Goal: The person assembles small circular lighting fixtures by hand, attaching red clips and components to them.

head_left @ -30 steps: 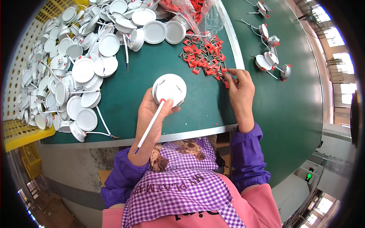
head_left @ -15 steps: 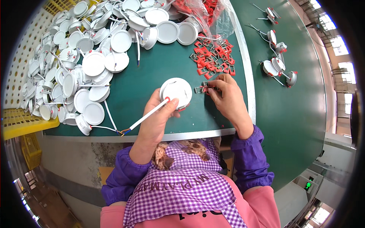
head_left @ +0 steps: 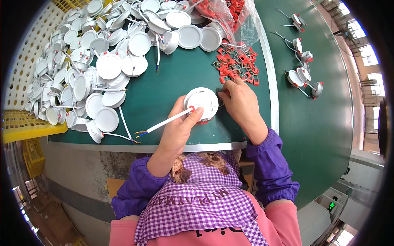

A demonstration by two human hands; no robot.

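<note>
My left hand [head_left: 180,127] is wrapped round a round white downlight [head_left: 204,102], its thumb pressed on the back near the red cable inlet. From there a white cable [head_left: 168,123] runs down to the left, ending in bare coloured wires. A red and metal piece [head_left: 204,122] shows at the lamp's lower edge. Beside the lamp's right edge, my right hand [head_left: 242,106] is closed in a pinch on a metal spring clip [head_left: 219,93], mostly hidden by the fingers. Beyond that hand lies a pile of red and metal spring clips [head_left: 238,63].
Many white downlights [head_left: 108,65] with cables are heaped at the left, partly in a yellow crate [head_left: 35,125]. A clear plastic bag [head_left: 246,24] of red clips sits at the far side. Across a pale strip [head_left: 269,78], several lamps [head_left: 301,76] rest on another green surface.
My right hand has moved slightly left with the clip, up to the downlight's edge. The lamp stays in my left hand, and the whole view has shifted a little.
</note>
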